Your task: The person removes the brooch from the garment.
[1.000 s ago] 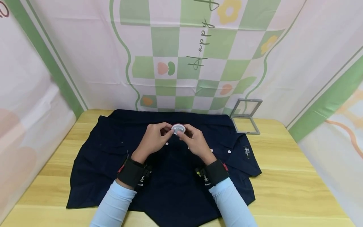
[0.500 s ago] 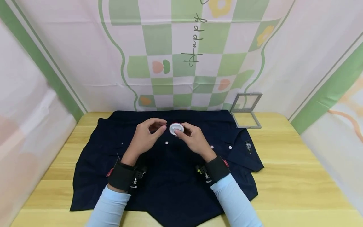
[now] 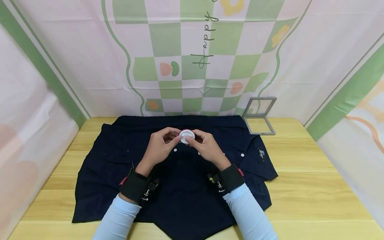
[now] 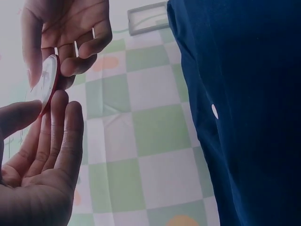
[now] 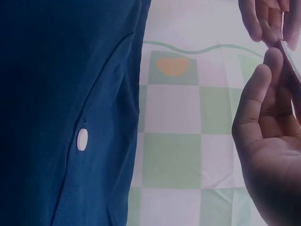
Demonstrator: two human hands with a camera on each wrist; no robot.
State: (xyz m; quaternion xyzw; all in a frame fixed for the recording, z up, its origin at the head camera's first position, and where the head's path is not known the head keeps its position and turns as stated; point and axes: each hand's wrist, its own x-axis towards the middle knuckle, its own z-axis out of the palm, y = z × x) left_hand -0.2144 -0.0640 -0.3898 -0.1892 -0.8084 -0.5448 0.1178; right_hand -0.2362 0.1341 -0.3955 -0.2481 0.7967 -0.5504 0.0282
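Above the shirt, a round pin badge with a white back and a red rim is held up, its back with the pin fitting turned toward the head camera. My left hand pinches its left edge between thumb and fingertips. My right hand grips the right side, thumb pressed on the back and fingers behind. Seen from the left wrist, the badge stands nearly edge-on between both hands; its front is hidden. Beneath them a dark navy shirt with white buttons lies spread out.
An opened grey-framed clear case stands at the back right of the wooden table, its lid raised. A curtain with green and white checks hangs right behind the table, and cloth encloses both sides.
Half a second ago my left hand was apart from the badge, to its left; now it pinches the badge's edge again. My right hand has kept its hold.
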